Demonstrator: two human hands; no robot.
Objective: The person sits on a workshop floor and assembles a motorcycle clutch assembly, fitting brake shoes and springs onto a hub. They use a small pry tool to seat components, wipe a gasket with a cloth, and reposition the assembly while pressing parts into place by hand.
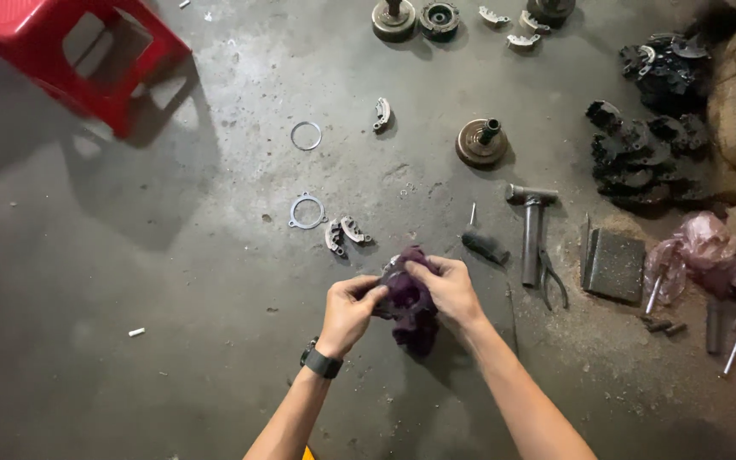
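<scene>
Both my hands hold a dark purple rag [408, 300] above the concrete floor. My left hand [351, 308], with a black watch at the wrist, pinches the rag's left side. My right hand [449, 286] grips its top and right side. A small metal part shows at the rag's upper edge, mostly wrapped and hidden. Just beyond my hands lie two curved metal shoes [344, 233] and a flat ring-shaped gasket [307, 210].
A red plastic stool [78, 51] stands at the far left. Metal hubs [480, 140], a thin ring [306, 135], a screwdriver [480, 242], a metal hammer [531, 230], pliers [551, 281], a flat block [616, 266], black parts [645, 153] and pink plastic [709, 247] lie right.
</scene>
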